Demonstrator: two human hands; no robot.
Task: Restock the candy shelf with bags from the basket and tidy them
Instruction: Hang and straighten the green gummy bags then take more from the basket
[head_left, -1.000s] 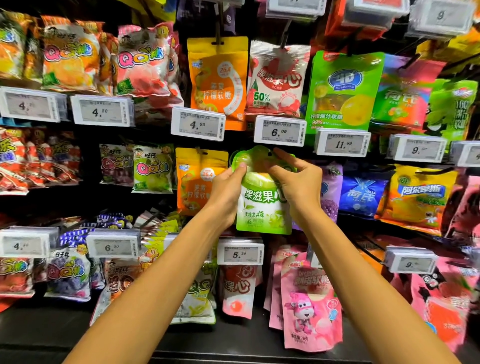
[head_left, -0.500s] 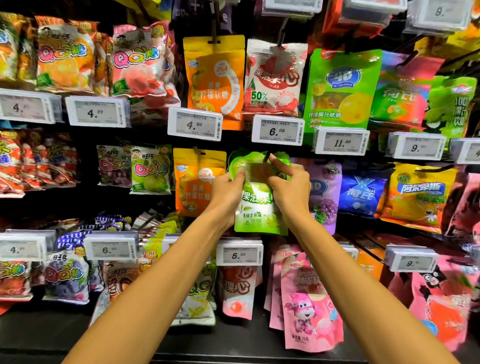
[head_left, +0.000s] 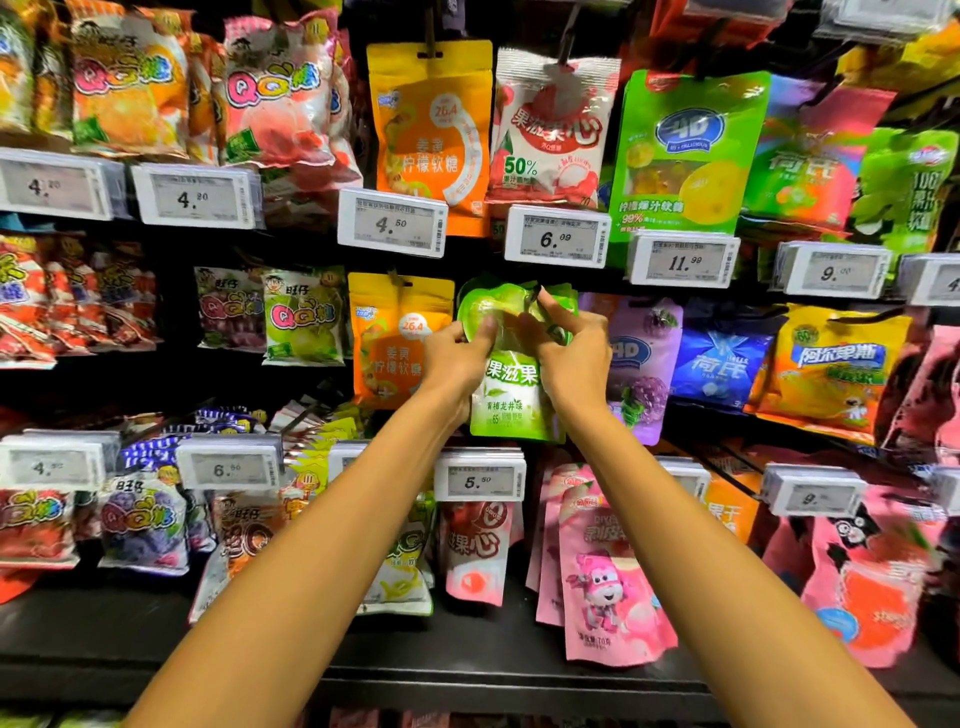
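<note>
both hands are held close together on the top of one green bag (head_left: 511, 400), which is up against the middle shelf row.

the hook cannot be seen, as it is hidden behind the bag's top. so the hole could be missed. if the bag were let go before it was caught on the hook, it would likely be dropped onto the pink bags (head_left: 608, 571) below the hands. the top looks bent by the grip, so the hole may be hard to line up. the orange bag (head_left: 395, 338) just left of the left hand and the purple bag (head_left: 644, 364) just right of the right hand could be knocked crooked by a wrist.

the left hand (head_left: 457, 358) is curled round the bag's left edge, with the thumb pressed on the front. the right hand (head_left: 566, 358) is pinched on the top right part, with the first finger lifted. a price tag (head_left: 480, 480) is seen just under the bag.
</note>
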